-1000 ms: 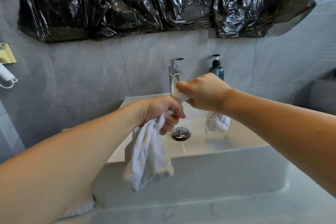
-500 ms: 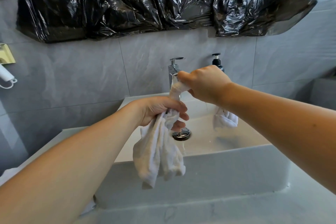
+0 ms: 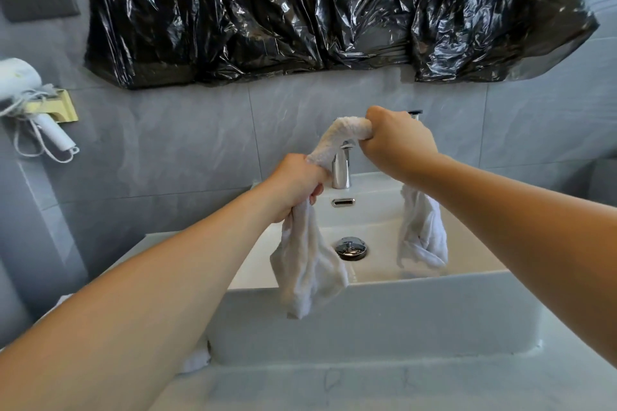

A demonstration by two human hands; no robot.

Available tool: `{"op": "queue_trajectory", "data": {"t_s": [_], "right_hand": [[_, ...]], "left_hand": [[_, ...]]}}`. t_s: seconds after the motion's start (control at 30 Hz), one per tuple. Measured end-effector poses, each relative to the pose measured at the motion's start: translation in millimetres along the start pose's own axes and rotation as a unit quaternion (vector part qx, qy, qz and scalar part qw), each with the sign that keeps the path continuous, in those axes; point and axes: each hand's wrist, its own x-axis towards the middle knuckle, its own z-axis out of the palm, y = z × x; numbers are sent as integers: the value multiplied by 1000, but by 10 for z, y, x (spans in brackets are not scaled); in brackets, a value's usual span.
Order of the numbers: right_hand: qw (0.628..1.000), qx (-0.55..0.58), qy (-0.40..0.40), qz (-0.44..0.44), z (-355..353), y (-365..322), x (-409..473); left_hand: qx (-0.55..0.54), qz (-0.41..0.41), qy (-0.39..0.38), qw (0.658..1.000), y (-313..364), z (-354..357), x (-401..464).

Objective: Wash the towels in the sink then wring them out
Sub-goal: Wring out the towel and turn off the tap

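A white towel (image 3: 310,264) is twisted into a tight rope between both hands above the white rectangular sink (image 3: 374,317). My left hand (image 3: 297,183) grips the twisted part low and to the left, and one loose end hangs from it over the sink's front rim. My right hand (image 3: 397,140) grips the towel higher up, in front of the faucet. The other loose end (image 3: 422,233) droops behind my right forearm into the basin. The round chrome drain plug (image 3: 351,247) lies between the two hanging ends.
A chrome faucet (image 3: 341,167) stands behind the basin, partly hidden by the towel. Black plastic sheeting (image 3: 317,10) covers the wall above. A white hair dryer (image 3: 30,100) hangs on a holder at the left. Another white cloth (image 3: 197,360) lies on the grey counter beside the sink.
Both hands have risen and drawn apart, my right hand lifting higher toward the faucet top. The twisted stretch of towel between them has grown longer.
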Motion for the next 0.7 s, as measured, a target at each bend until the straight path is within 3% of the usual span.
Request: {"op": "queue_trajectory", "data": {"t_s": [0.1,0.23,0.4,0.53,0.7], "right_hand": [[989,128,-31,68,-201,-212,98],[931,331,-61,139,-451,-527,39],[890,420,-50,172,-719,-849,-161],[846,488,-55,206,-910,-991,-326],[766,588,-30,258,-1059,-1121,-423]], "left_hand": [[4,31,-5,1000,175,-167,-187],[70,31,-31,997,209,-386,-499],[-5,-38,1,999,207,-546,-857],[-79,-7,-60,995,142,-596,-1109],[-89,41,-170,981,-16,-343,-1378]]}}
